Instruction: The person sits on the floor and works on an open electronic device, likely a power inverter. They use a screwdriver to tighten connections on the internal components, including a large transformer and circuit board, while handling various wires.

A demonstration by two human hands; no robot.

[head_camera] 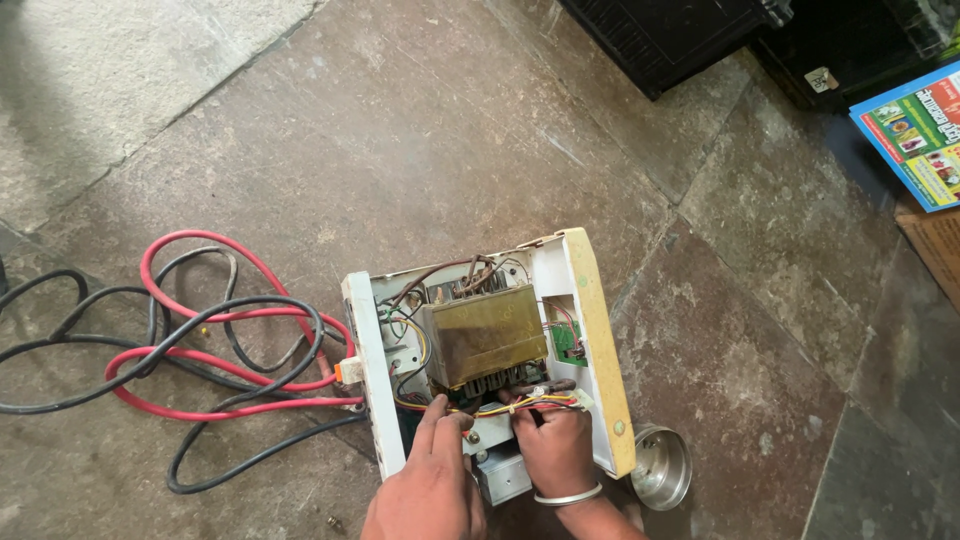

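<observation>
An opened white electrical unit lies on the stone floor, with a large brass-coloured transformer in its middle. My left hand pinches wires at the unit's near edge, left of centre. My right hand, a metal bangle on its wrist, grips a bundle of yellow, red and white wires just below the transformer. A small green circuit board sits by the unit's right wall.
Thick red and black cables sprawl in loops left of the unit. A small steel bowl stands at its lower right. Black cases and a colourful printed sheet lie at the upper right. A screw rests near my left hand.
</observation>
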